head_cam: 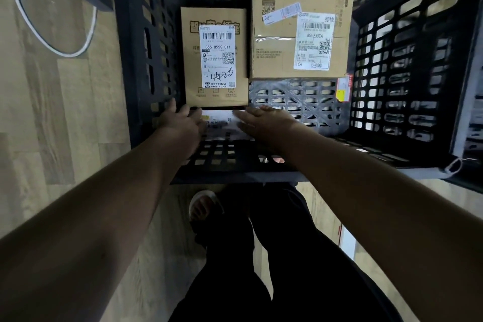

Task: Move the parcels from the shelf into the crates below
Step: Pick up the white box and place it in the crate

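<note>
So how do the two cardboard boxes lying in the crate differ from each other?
The left box is narrower and taller in the view; the right box is wider and squarer. The left box carries one label with handwriting; the right box carries two labels and clear tape. Both are brown cardboard, lying flat, labels up, in the black crate.

3 parcels (pixel 216 56), 1 crate (pixel 407 65), 2 hands (pixel 183 123)

A parcel sorting or storage room, seen from above as I lean over a crate.

Below me a black slatted plastic crate (pixel 146 60) holds two cardboard parcels (pixel 277 60) bearing printed courier labels (pixel 217 56) with barcodes, QR codes and routing numbers. The crate stands on a pale wood-pattern floor (pixel 52 117), with a second dark crate (pixel 467 102) beside it.
</note>
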Tool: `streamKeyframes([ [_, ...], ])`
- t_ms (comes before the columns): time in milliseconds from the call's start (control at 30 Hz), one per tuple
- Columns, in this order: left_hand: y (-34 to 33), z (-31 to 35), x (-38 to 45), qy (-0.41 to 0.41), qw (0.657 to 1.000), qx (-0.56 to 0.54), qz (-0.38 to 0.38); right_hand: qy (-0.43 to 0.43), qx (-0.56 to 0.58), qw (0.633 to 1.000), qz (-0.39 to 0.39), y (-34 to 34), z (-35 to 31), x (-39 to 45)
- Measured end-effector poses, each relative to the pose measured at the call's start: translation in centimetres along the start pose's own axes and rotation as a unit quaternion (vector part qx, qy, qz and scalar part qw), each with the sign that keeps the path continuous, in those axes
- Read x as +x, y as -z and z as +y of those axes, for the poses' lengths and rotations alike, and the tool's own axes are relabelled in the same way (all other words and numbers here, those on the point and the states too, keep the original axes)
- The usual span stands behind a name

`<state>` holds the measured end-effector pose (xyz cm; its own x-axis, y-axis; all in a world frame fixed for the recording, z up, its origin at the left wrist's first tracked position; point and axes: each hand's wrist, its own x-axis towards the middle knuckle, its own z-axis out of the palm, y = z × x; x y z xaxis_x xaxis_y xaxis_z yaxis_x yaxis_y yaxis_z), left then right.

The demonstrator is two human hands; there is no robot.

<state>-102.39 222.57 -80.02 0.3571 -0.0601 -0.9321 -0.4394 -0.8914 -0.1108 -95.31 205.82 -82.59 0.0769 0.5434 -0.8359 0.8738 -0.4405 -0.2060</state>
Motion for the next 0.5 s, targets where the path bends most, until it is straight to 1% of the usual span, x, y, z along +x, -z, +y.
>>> streamKeyframes([
  [67, 1.4, -0.7, -2.1, 0.018, 1.0, -0.018, 0.019, 0.007, -0.042, 0.999, 0.01, 1.6, -0.6, -1.7],
  [200, 4.8, -3.0, -8.5, 0.059, 0.998, -0.016, 0.026, -0.049, -0.048, 0.998, 0.004, 5.7, -1.5, -7.5],
  [300, 7.9, -4.7, -14.9, 0.075, 0.996, -0.012, 0.038, -0.073, -0.061, 0.995, 0.013, 10.0, -1.8, -13.5],
  [400, 11.4, -6.4, -22.3, 0.094, 0.991, -0.026, 0.089, -0.1, -0.064, 0.992, 0.034, 15.6, -2.5, -20.8],
  [500, 14.6, -7.6, -30.1, 0.124, 0.977, -0.055, 0.164, -0.144, -0.042, 0.985, 0.081, 20.9, -3.5, -27.9],
])
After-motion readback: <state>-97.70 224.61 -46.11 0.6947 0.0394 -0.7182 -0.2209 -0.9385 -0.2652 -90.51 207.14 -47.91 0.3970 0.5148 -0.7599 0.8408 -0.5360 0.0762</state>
